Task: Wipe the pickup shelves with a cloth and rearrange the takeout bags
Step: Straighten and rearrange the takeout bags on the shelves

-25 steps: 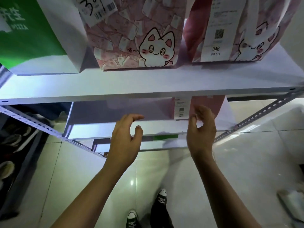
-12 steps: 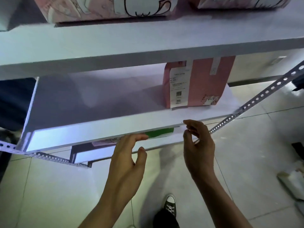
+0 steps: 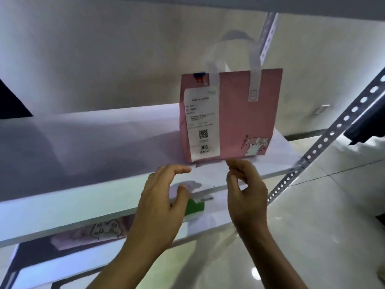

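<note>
A pink takeout bag (image 3: 241,113) with white handles and a white receipt numbered 366 stands upright on the white middle shelf (image 3: 93,142), toward its right end. My left hand (image 3: 160,203) hovers in front of the shelf's front edge, below and left of the bag, fingers apart and empty. My right hand (image 3: 245,192) is just below the bag's bottom edge, fingers curled loosely and holding nothing. Neither hand touches the bag. No cloth is in view.
On the lower shelf (image 3: 208,224) sit a green-and-white bag (image 3: 195,206) and a pink cartoon bag (image 3: 100,230), mostly hidden. A perforated metal brace (image 3: 333,132) slants up at the right. An upright post (image 3: 267,36) stands behind the bag. Glossy tiled floor (image 3: 323,226) lies below.
The view has dropped from the top shelf to the middle one. The pink bag numbered 366 now fills the centre. Both hands stay empty and have come closer to it.
</note>
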{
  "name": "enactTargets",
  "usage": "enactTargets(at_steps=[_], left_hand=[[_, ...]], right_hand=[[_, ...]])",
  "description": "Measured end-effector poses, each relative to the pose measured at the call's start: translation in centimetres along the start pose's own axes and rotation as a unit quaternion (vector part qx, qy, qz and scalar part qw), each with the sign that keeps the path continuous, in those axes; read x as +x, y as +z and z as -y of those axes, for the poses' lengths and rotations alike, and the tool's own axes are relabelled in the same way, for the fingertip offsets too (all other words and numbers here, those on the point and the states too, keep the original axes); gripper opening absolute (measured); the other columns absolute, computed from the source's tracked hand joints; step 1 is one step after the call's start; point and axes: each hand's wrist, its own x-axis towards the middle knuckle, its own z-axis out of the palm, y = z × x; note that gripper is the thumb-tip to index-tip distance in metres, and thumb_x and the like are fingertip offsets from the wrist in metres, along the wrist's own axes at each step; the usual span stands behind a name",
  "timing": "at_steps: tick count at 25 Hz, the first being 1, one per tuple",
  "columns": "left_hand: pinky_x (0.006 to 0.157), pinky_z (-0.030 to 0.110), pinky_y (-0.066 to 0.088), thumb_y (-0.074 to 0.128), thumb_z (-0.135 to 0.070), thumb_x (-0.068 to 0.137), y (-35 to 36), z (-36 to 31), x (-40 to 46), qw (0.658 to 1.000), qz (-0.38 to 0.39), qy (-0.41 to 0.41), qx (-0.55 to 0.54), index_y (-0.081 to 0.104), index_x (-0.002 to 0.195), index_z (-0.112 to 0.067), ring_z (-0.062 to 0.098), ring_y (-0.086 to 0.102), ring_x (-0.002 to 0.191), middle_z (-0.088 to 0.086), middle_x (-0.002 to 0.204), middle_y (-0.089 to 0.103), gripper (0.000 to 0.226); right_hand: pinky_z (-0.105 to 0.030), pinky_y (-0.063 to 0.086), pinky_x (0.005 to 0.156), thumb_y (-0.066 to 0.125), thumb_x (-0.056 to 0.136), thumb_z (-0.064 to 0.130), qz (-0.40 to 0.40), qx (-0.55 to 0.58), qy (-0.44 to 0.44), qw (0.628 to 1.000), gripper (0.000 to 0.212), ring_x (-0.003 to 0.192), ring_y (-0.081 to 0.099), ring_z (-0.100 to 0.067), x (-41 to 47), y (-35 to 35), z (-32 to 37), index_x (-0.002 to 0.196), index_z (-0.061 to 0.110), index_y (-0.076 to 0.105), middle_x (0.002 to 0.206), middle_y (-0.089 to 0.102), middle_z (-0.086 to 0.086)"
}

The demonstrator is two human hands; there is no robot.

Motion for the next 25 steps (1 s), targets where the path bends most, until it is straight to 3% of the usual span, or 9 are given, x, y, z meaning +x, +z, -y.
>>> enactTargets(at_steps=[2, 4, 8, 12, 14, 18, 21, 25], left_hand=[[0.085, 0.004, 0.038, 0.052, -0.028, 0.097, 1.8, 1.0, 1.4, 1.000, -0.010, 0.023, 0.007, 0.051, 0.114, -0.049, -0.013, 0.042, 0.115, -0.040, 0.115, 0.047, 0.027], [0.098, 0.014, 0.039, 0.053, -0.031, 0.098, 3.3, 2.1, 3.0, 0.999, -0.021, 0.027, 0.012, 0.048, 0.119, -0.050, -0.006, 0.045, 0.114, -0.038, 0.117, 0.042, 0.029], [0.105, 0.031, 0.042, 0.055, -0.031, 0.098, 5.4, 4.1, 4.6, 0.997, -0.053, 0.053, 0.012, 0.038, 0.134, -0.050, 0.002, 0.040, 0.122, -0.028, 0.140, 0.034, 0.044], [0.102, 0.027, 0.038, 0.058, -0.034, 0.097, 6.3, 5.1, 5.2, 0.998, -0.040, 0.039, -0.025, 0.026, 0.113, -0.070, -0.002, 0.040, 0.117, -0.047, 0.116, 0.034, 0.051], [0.099, 0.025, 0.035, 0.058, -0.035, 0.097, 6.7, 5.4, 5.5, 0.998, -0.028, 0.031, -0.049, 0.026, 0.108, -0.073, -0.004, 0.040, 0.116, -0.050, 0.109, 0.035, 0.051], [0.104, 0.033, 0.042, 0.057, -0.034, 0.098, 7.2, 5.6, 5.8, 0.995, -0.026, 0.027, -0.095, 0.027, 0.122, -0.065, 0.001, 0.041, 0.123, -0.041, 0.120, 0.038, 0.050], [0.104, 0.036, 0.043, 0.057, -0.030, 0.098, 7.2, 5.5, 6.1, 0.992, -0.031, 0.016, -0.118, 0.030, 0.127, -0.057, 0.003, 0.045, 0.126, -0.034, 0.123, 0.043, 0.048], [0.103, 0.037, 0.045, 0.059, -0.028, 0.098, 6.3, 5.2, 6.1, 0.989, -0.047, 0.003, -0.142, 0.027, 0.123, -0.055, 0.003, 0.049, 0.120, -0.035, 0.112, 0.046, 0.049]], right_hand=[[-0.009, 0.048, 0.083, 0.058, 0.095, 0.007, -0.012, 0.008, -0.022, 1.000, 0.028, 0.104, 0.063, -0.003, 1.2, 0.3, -1.9, 0.110, 0.029, 0.066, 0.105, 0.069, 0.014], [-0.015, 0.051, 0.086, 0.059, 0.095, 0.006, -0.019, 0.012, -0.044, 0.999, 0.029, 0.105, 0.063, -0.001, 2.5, 0.4, -3.6, 0.109, 0.031, 0.065, 0.107, 0.068, 0.015], [-0.008, 0.048, 0.086, 0.061, 0.095, 0.007, -0.068, 0.015, -0.095, 0.993, 0.033, 0.104, 0.062, 0.005, 4.7, -0.1, -6.4, 0.109, 0.036, 0.063, 0.109, 0.068, 0.017], [-0.015, 0.044, 0.089, 0.063, 0.097, 0.018, -0.142, 0.032, -0.094, 0.985, 0.033, 0.111, 0.057, 0.001, 6.6, -0.9, -8.3, 0.124, 0.035, 0.055, 0.121, 0.061, 0.015], [-0.019, 0.041, 0.093, 0.066, 0.096, 0.026, -0.179, 0.025, -0.068, 0.981, 0.047, 0.118, 0.051, -0.003, 7.8, -1.4, -8.9, 0.137, 0.035, 0.046, 0.134, 0.051, 0.014], [-0.037, 0.039, 0.108, 0.064, 0.097, 0.028, -0.113, 0.018, -0.007, 0.993, 0.064, 0.135, 0.043, -0.017, 9.4, -2.2, -9.2, 0.151, 0.033, 0.031, 0.150, 0.042, 0.001], [-0.048, 0.046, 0.109, 0.060, 0.099, 0.018, -0.055, 0.063, 0.015, 0.996, 0.056, 0.125, 0.053, -0.020, 9.5, -1.8, -8.8, 0.149, 0.029, 0.037, 0.135, 0.054, 0.002], [-0.052, 0.053, 0.100, 0.060, 0.098, 0.017, -0.043, 0.083, 0.014, 0.995, 0.041, 0.114, 0.061, -0.021, 8.5, -1.8, -7.9, 0.134, 0.032, 0.048, 0.121, 0.060, 0.005]])
